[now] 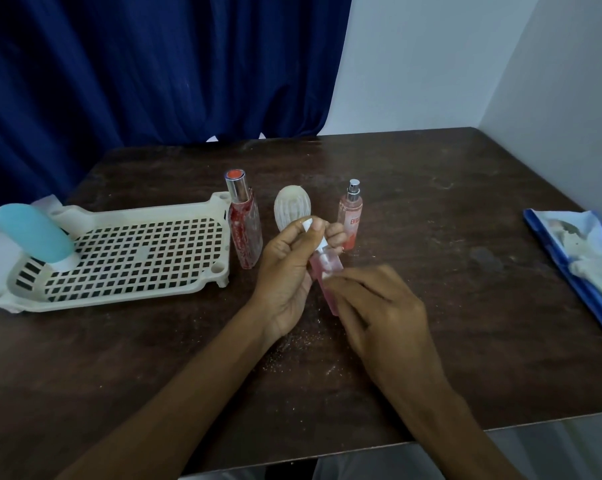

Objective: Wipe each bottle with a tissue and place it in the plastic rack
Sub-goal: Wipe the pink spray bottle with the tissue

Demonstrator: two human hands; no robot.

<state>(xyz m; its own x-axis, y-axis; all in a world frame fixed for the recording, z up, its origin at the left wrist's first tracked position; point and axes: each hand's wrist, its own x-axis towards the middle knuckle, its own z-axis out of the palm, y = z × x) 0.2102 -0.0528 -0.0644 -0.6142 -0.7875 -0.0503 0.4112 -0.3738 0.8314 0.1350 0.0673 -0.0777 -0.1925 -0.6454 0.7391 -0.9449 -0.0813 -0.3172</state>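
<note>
My left hand [289, 268] grips the top of a slim pink bottle [324, 271] with a white cap, held tilted over the table's middle. My right hand [379, 310] is curled round the bottle's lower part, blurred; any tissue in it is hidden. The cream plastic rack [202, 289] lies at the left with a blue bottle [36, 233] standing on its cap inside. A tall red bottle [246, 226] with a silver cap stands beside the rack. A small pink spray bottle [351, 216] stands behind my hands.
A cream ribbed oval object [289, 206] stands behind my left hand. A blue tissue packet [583, 265] lies at the table's right edge. White crumbs are scattered on the dark wooden table [466, 306]. A blue curtain hangs behind; white walls close the right.
</note>
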